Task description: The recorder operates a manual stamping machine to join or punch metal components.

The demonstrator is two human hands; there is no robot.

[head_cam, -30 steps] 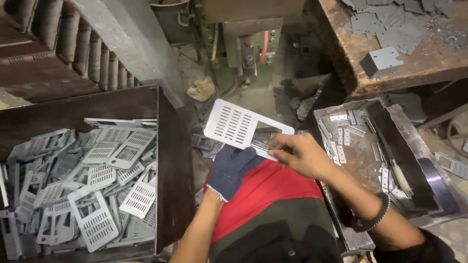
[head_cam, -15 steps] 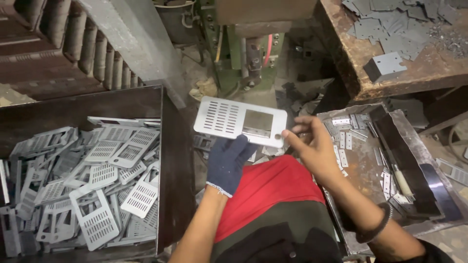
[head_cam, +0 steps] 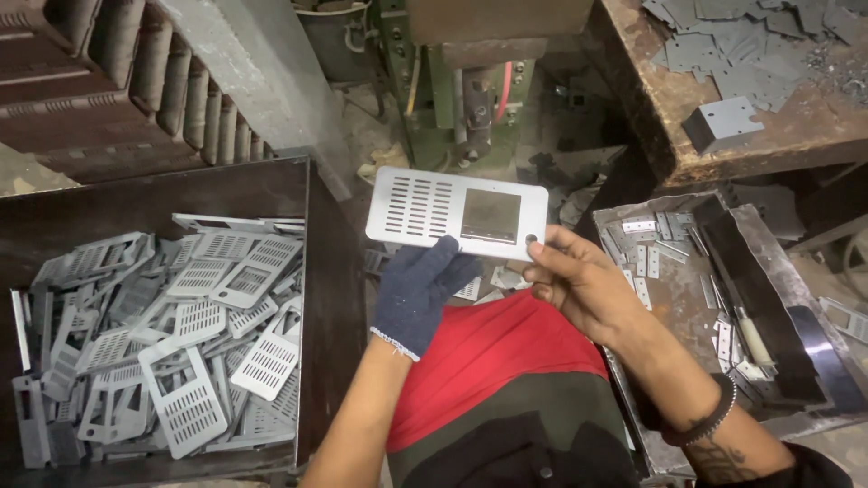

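Observation:
A flat grey metal plate [head_cam: 434,206] with rows of slots and a square window is held level in front of me. My left hand [head_cam: 420,287], in a dark blue knit glove, grips the plate's near edge from below. My bare right hand [head_cam: 579,282] holds the plate's right near corner, thumb next to a small round hole. Below the hands is my lap in red and dark cloth [head_cam: 502,380].
A dark metal bin [head_cam: 325,271] at the left holds several similar slotted plates [head_cam: 190,352]. A tray [head_cam: 633,298] at the right holds small metal strips [head_cam: 646,239] and a dark bar. A green press machine [head_cam: 461,81] stands ahead. A wooden bench [head_cam: 814,117] carries grey cut pieces.
The plate has turned from tilted to level and moved left and forward. My right hand slid from the plate's middle to its right corner; my left hand stays under it.

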